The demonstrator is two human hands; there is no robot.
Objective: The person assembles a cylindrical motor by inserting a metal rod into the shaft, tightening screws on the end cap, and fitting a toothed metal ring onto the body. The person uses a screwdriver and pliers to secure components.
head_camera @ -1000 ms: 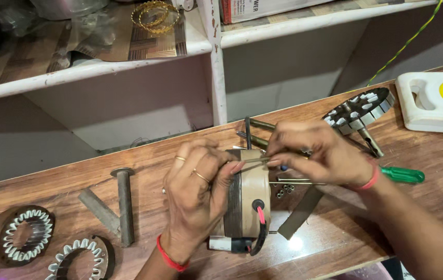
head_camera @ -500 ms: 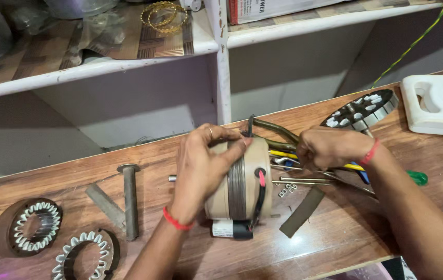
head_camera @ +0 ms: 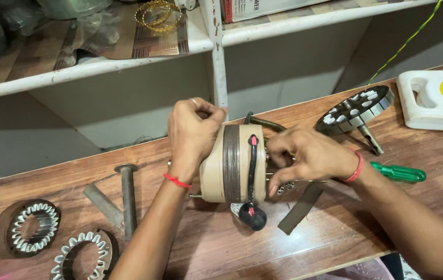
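We take the beige motor housing point(head_camera: 230, 163) as our landmark; it stands on edge near the middle of the wooden workbench point(head_camera: 335, 233), a dark band around its waist and a black cable with red marks running down its near side to a black capacitor point(head_camera: 253, 216) resting on the bench just below it. Nearest to us, well left of the housing, lie two toothed stator rings point(head_camera: 30, 227), and between them and the housing a steel bolt point(head_camera: 127, 199) and a flat metal bar point(head_camera: 103, 205). Our left hand point(head_camera: 193, 136) is curled over the housing's left face and top edge, fingers closed against it, steadying it upright. Our right hand point(head_camera: 304, 155) is pressed to the housing's right face, fingertips pinched together there; we cannot tell what, if anything, they grip. Small nuts point(head_camera: 283, 187) lie on the bench just under that hand, and a dark flat strap point(head_camera: 300, 208) sits below and right of the housing. Farther right lies a green-handled screwdriver point(head_camera: 398, 172). Beyond the housing to the right a slotted rotor disc point(head_camera: 354, 109) leans on its shaft, with a white plastic case point(head_camera: 429, 106) past it. Behind the housing rises a white shelf point(head_camera: 128, 65) holding gold bangles point(head_camera: 159, 14).
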